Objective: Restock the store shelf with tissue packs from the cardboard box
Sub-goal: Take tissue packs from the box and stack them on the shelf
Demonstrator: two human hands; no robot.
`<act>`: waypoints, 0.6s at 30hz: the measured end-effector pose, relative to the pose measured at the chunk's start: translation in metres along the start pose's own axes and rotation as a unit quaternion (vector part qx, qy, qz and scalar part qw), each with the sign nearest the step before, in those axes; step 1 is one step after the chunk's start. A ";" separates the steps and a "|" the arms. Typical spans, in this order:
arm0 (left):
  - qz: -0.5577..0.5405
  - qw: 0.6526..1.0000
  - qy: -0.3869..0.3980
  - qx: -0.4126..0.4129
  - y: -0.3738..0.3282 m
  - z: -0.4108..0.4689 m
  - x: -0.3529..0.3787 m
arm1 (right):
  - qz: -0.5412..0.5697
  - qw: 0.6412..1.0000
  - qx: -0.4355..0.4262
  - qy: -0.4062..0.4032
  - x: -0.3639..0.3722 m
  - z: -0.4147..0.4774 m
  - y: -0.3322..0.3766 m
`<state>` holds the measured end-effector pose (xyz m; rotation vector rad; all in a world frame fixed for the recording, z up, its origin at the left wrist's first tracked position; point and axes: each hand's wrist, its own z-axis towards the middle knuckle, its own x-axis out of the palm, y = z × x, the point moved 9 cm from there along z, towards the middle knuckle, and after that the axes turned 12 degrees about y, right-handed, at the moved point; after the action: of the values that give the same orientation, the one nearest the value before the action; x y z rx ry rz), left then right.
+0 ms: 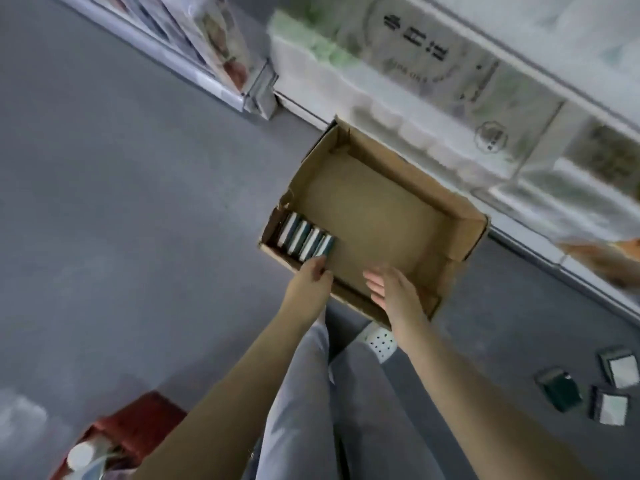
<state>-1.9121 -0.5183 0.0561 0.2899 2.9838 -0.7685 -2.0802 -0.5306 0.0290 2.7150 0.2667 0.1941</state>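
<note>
A person's left hand [313,271] curls its fingers at the near rim of an open brown cardboard box [460,233], touching the last of a short row of dark green and white tissue packs [304,239] standing on edge in the box's near left corner; whether it grips a pack or the rim cannot be told. The right hand [391,289] hovers flat above the near rim, fingers straight, holding nothing. The box sits on a grey floor [138,202] against a white store shelf [450,98] of wrapped paper goods. Three loose tissue packs [559,393] lie on the floor, well apart to the right.
</note>
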 end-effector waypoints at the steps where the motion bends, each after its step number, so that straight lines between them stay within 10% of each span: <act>1: -0.006 1.000 0.003 -0.006 0.009 0.019 0.003 | 0.001 1.000 0.018 0.002 0.002 0.021 -0.017; 18: -0.021 0.989 0.047 -0.136 0.112 0.254 -0.001 | 0.005 0.990 0.137 0.034 0.027 0.276 -0.128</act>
<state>-1.8895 -0.5449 -0.2197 0.2570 3.1407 -0.3523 -2.0267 -0.5144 -0.2707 2.9863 0.3218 0.2703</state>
